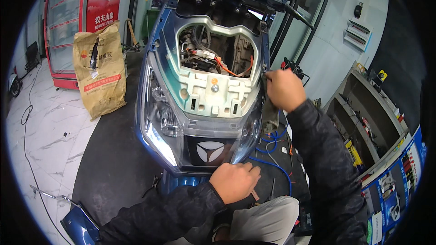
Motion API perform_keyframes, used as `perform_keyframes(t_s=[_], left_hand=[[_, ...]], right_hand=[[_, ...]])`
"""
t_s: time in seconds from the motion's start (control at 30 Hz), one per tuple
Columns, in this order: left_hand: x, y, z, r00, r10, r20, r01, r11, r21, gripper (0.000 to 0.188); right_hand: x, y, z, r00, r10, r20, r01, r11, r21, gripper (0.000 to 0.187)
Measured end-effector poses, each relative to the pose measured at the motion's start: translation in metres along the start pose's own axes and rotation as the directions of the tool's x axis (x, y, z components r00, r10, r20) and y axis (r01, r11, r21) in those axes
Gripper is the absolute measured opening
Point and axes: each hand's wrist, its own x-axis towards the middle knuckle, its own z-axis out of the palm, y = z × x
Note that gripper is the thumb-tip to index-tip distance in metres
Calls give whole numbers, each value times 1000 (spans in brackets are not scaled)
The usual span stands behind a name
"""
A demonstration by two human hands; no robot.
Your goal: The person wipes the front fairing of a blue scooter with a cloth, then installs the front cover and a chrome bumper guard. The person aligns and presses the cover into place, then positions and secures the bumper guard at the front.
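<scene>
A blue electric scooter's front end point(141, 122) stands before me. Its cover is off, baring a pale inner frame point(215, 91) with wiring in the opening. My right hand point(286, 90) is closed at the scooter's right edge, beside the frame. A dark grey-green cloth point(271, 119) hangs below its fingers. My left hand point(235, 182) lies against the lower front edge, just under the black panel point(193, 152) with a white emblem. Its fingers are curled; their tips and anything in them are hidden.
A tan paper sack point(101, 75) stands on the left near a red-framed fridge point(68, 81). Blue hose point(288, 177) and tools lie on the floor at right. Grey shelves point(363, 113) with parts line the right wall. A blue panel with a metal stalk point(79, 227) lies lower left.
</scene>
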Motion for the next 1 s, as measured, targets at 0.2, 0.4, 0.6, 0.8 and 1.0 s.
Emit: perform_keyframes(t_s=[0.2,0.4,0.6,0.8,1.0], left_hand=[[-3,-2,-1,1000,19,-3,-19,999,30,19],[-6,0,1,1000,-5,-15,5,1000,3,20],[-8,1,2,999,10,-51,-8,1000,28,19],[-17,2,-13,1000,-18,-12,19,997,68,17],[8,6,-50,972,47,-229,-44,999,16,12]], right_hand=[[14,-1,2,999,25,-29,-27,998,-57,22],[-7,-11,2,1000,1,0,-1,999,-41,20],[-13,-14,0,1000,-2,-31,0,998,-63,30],[12,-6,10,994,107,-38,-109,992,-69,24],[-59,-42,-14,999,-19,-27,21,995,94,18]])
